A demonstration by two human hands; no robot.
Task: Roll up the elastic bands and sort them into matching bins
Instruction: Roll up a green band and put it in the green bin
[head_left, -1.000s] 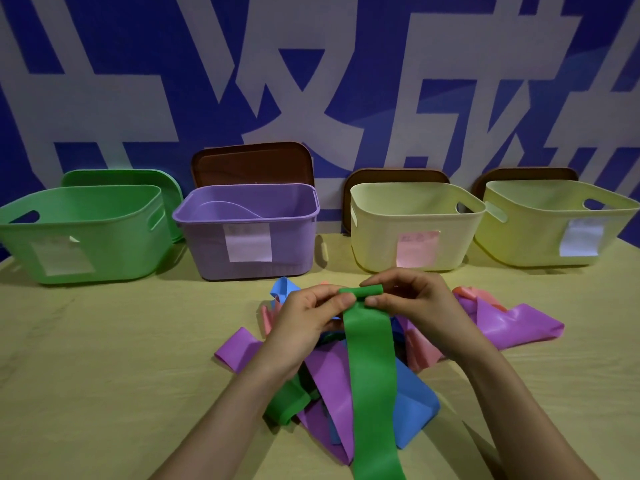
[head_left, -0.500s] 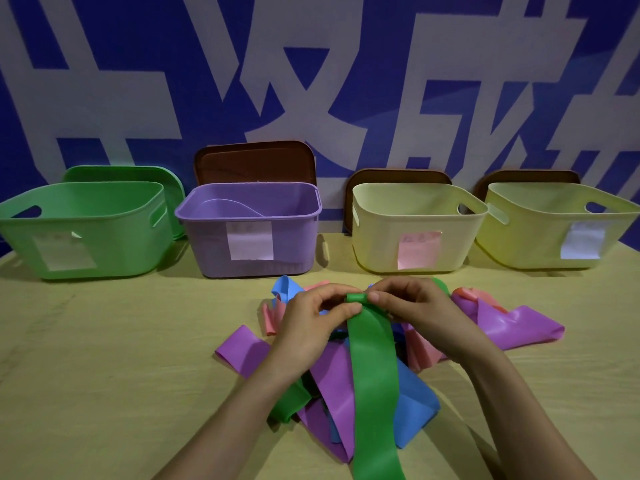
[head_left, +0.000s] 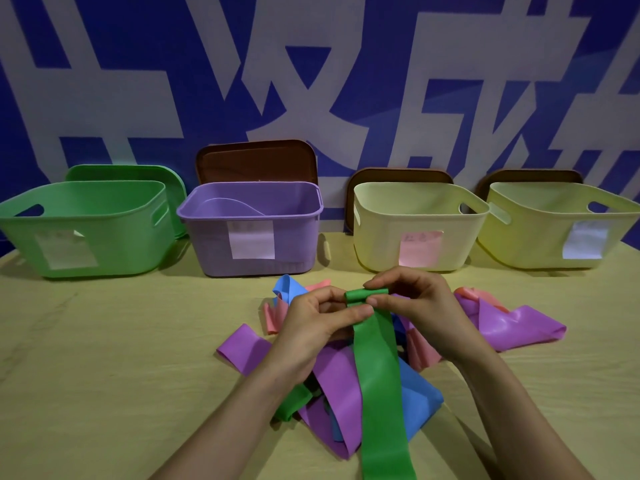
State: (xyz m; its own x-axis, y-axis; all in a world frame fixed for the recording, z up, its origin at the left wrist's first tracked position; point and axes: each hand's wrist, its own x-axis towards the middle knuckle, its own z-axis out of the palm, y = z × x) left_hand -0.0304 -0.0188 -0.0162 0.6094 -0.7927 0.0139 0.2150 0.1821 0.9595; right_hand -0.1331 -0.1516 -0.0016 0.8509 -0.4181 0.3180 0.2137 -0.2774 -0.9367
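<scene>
In the head view, both hands are meeting in the middle of the frame, a little below the centre. The left hand point(head_left: 322, 323) and the right hand point(head_left: 422, 306) are pinching the rolled end point(head_left: 363, 294) of a green band point(head_left: 377, 375) between thumbs and fingertips, one hand at each side of the small roll. The roll is staying in the air above the other bands. The rest of the green band is hanging flat from the roll and running down to the lower edge of the frame.

Under the hands a loose pile point(head_left: 346, 431) of bands is lying on the tabletop point(head_left: 104, 375). In it a purple band point(head_left: 339, 382) and a blue band point(head_left: 420, 400) are showing beside the green strip, and a pink band point(head_left: 272, 315) is lying just left of the left hand. A second purple band point(head_left: 519, 327) is lying to the right of the right hand.

Across the upper half of the frame four bins are standing in a row before the blue and white wall point(head_left: 138, 81): a green bin point(head_left: 86, 223) at far left, then a purple bin point(head_left: 249, 237), a cream bin point(head_left: 415, 220) and a yellow-green bin point(head_left: 554, 223) at far right. Each one is carrying a paper label on its front. A green lid point(head_left: 138, 171) is leaning behind the green bin and a brown lid point(head_left: 256, 161) behind the purple bin.
</scene>
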